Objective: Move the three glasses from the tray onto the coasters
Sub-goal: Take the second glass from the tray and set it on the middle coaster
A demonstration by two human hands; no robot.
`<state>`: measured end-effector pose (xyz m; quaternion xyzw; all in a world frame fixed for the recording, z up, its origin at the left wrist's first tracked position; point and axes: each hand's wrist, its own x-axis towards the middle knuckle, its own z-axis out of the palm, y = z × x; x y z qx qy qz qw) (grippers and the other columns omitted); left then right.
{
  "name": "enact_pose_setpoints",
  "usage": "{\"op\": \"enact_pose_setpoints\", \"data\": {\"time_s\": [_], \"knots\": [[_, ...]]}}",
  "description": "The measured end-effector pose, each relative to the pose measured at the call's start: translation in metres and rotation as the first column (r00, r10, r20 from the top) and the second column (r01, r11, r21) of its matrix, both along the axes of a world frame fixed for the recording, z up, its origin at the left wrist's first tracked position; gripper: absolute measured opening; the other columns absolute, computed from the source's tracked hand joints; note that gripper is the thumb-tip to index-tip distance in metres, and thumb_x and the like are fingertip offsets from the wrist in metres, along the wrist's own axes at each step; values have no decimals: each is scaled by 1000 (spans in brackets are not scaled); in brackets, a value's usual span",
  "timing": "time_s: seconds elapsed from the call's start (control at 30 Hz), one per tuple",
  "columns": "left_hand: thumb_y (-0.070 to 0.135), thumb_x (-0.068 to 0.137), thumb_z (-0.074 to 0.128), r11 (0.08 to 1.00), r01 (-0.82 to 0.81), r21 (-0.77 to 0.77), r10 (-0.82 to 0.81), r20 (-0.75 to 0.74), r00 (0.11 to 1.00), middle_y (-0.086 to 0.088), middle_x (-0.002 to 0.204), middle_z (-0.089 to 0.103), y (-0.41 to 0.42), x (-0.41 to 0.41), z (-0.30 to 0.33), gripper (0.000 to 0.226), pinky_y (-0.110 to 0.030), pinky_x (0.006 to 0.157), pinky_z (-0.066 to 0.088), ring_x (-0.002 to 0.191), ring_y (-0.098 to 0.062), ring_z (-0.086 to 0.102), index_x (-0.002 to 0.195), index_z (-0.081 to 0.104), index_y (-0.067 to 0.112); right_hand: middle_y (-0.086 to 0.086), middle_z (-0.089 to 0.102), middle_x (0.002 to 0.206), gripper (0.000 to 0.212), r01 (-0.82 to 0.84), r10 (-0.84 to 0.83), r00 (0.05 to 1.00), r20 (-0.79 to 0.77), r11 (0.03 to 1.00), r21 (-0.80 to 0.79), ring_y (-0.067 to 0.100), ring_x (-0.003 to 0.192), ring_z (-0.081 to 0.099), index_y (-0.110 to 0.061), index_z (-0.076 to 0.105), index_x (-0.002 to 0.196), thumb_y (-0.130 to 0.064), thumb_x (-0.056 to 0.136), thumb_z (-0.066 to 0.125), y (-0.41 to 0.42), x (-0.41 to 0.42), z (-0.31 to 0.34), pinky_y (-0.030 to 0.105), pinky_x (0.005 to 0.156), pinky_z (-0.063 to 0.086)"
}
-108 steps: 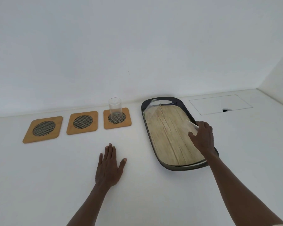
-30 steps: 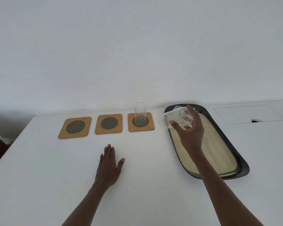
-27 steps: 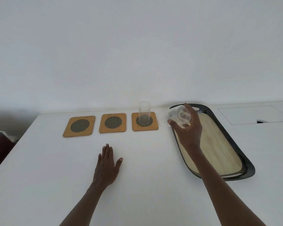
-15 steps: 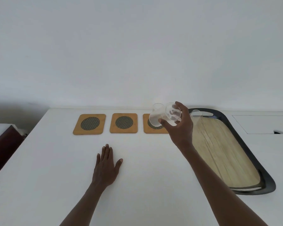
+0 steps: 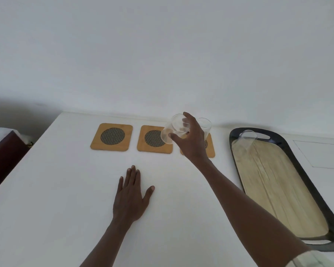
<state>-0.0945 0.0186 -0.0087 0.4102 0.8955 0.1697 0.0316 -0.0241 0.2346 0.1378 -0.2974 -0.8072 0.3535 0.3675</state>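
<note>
A white table (image 5: 66,189) runs up against a plain white wall (image 5: 162,54). A rectangular inset panel (image 5: 320,153) sits flush in its far right surface. At the left edge stands dark reddish-brown furniture (image 5: 2,157), white-topped.

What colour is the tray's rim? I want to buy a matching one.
Black, around a pale wood-grain base; the tray shows clearly in the head view.
</note>
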Motion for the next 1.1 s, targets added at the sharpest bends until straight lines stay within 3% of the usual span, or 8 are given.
{"op": "enact_pose_setpoints", "data": {"time_s": [0.23, 0.37, 0.53, 0.73, 1.1], "knots": [[69, 93, 18, 1000, -2, -6, 2, 5, 1000, -4, 163, 0, 0, 1, 2, 85, -39, 122, 5, 150, -15, -5, 154, 11, 10, 6, 57, 131, 83, -47, 49, 995, 91, 999, -26, 16, 117, 53, -17, 38, 145, -25, 75, 82, 12, -45, -16, 37, 99, 46], [68, 93, 18, 1000, -9, 5, 9, 4, 1000, -4, 163, 1, 0, 0, 1, 84, -40, 122, 7, 150, -15, -4, 154, 11, 10, 8, 56, 129, 85, -67, 72, 986, 147, 997, -40, 18, 121, 51, -19, 34, 146, -27, 76, 81, 15, -64, -25, 24, 94, 36], [64, 95, 19, 1000, -14, 24, 14, 2, 1000, -5, 163, 6, 0, -1, -1, 80, -41, 122, 10, 150, -15, 0, 153, 16, 9, 10, 54, 131, 86, -66, 73, 974, 215, 997, -43, 22, 123, 50, -18, 32, 148, -31, 77, 80, 19, -81, -33, 33, 99, 39], [63, 96, 22, 999, -19, 26, 19, 16, 1000, -3, 163, 4, 2, 1, 0, 78, -39, 122, 7, 150, -13, -3, 154, 15, 11, 11, 52, 134, 86, -93, 102, 955, 278, 995, -44, 23, 126, 47, -17, 28, 149, -30, 80, 78, 22, -90, -40, 25, 91, 33], [64, 96, 18, 1000, -23, 1, 23, 17, 1000, -1, 163, -1, 1, 0, 0, 78, -37, 122, 3, 149, -11, -8, 155, 12, 13, 12, 50, 138, 91, -93, 108, 946, 305, 994, -61, 23, 127, 48, -16, 26, 150, -32, 79, 80, 25, -96, -43, 24, 89, 32]]}}
